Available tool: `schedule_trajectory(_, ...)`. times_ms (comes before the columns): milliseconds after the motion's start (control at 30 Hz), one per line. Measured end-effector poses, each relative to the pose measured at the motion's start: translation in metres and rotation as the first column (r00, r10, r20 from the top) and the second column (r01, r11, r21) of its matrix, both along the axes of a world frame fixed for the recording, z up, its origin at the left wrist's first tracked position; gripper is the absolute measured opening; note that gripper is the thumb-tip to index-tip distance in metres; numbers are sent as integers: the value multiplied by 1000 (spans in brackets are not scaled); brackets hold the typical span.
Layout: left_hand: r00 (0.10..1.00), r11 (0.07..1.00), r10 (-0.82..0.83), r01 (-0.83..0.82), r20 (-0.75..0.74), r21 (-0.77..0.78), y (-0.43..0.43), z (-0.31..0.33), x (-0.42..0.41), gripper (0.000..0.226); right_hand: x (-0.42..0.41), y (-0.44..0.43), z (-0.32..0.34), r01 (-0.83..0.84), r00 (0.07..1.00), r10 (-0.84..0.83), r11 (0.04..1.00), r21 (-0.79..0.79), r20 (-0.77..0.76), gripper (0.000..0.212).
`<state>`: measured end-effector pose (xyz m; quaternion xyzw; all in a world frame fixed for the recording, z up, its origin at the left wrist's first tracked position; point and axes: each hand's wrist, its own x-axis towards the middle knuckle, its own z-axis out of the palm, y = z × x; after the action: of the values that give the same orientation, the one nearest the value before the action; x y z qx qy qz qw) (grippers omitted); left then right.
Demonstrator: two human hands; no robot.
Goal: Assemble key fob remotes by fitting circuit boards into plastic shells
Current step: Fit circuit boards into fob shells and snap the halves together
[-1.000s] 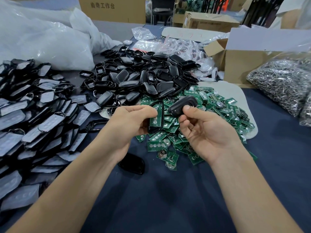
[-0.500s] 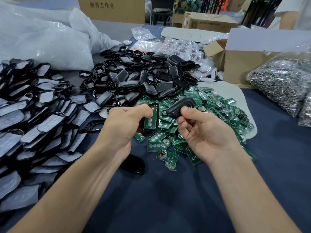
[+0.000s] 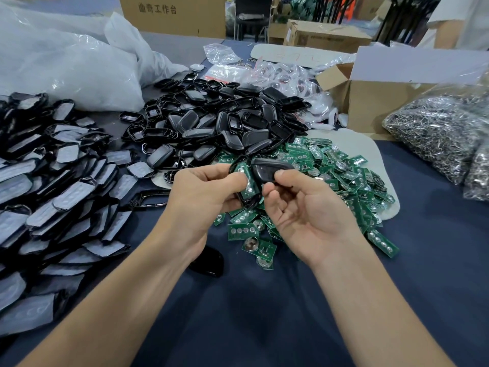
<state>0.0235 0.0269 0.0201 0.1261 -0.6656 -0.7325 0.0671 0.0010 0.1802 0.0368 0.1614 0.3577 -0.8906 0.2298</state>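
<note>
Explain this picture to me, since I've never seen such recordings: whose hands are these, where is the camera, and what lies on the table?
No machine here: a person works with bare hands, and the single camera sits on their head, looking forward and down. The left hand grips a black shell half with a green circuit board in it; the right hand pinches a black cover right beside it. On the blue table lie a heap of green boards, a heap of black shells behind it, grey-faced parts at the left and a bag of small metal pieces at the right.
</note>
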Motion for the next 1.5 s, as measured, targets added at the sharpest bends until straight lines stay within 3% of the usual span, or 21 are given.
schedule_trajectory(67,1000,1000,-12,12,-18,-7,1,0,0,15,1,-2,-1,5,1000,-4,999,50,-26,6)
schedule_trajectory(267,998,999,-50,50,-30,12,0,1,1,9,3,-8,-8,59,994,-40,978,202,-98,20)
schedule_trajectory(400,999,998,-47,47,-16,51,-2,1,-2,24,5,-7,-8,-32,965,120,936,352,-232,15)
schedule_trajectory(467,999,998,-43,43,-10,50,-5,0,-4,31,5,-4,-7,53,903,197,830,555,-381,15)
schedule_trajectory(533,1000,999,-31,30,7,32,-8,-1,-5,37,3,2,-6,351,772,290,547,760,-565,36)
schedule_trajectory(600,999,1000,-10,10,42,-3,-10,-1,-6,38,4,6,-2,607,578,484,282,743,-657,50)
schedule_trajectory(700,997,1000,1,1,82,-20,-10,1,-6,28,8,5,-3,699,426,648,207,684,-632,50)
schedule_trajectory(800,992,1000,12,-13,124,2,-10,2,-6,34,12,0,-7,688,435,676,177,704,-595,35)
schedule_trajectory(900,991,999,-26,21,132,36,-12,2,-6,21,14,-3,-10,687,470,663,141,713,-583,26)
schedule_trajectory(967,992,996,-57,48,115,75,-13,1,-7,11,14,-5,-12,664,492,635,169,729,-596,24)
schedule_trajectory(1067,988,983,-126,111,91,147,-15,2,-7,22,11,-6,-14,565,580,523,294,771,-624,23)
schedule_trajectory(1233,962,954,-235,201,140,223,-15,5,-6,19,5,-3,-13,305,776,273,627,717,-568,16)
schedule_trajectory(1300,962,950,-239,204,133,237,-16,6,-5,21,2,-2,-11,145,854,180,819,556,-488,23)
schedule_trajectory(1367,965,941,-234,195,117,278,-17,9,-4,23,0,0,-8,-45,927,144,960,276,-347,19)
schedule_trajectory(1433,969,920,-229,187,88,344,-18,12,-4,24,-2,3,-7,-134,970,135,991,19,-203,29)
schedule_trajectory(1500,970,898,-239,202,49,391,-20,13,-4,32,-3,5,-7,-163,982,149,978,-130,-114,43)
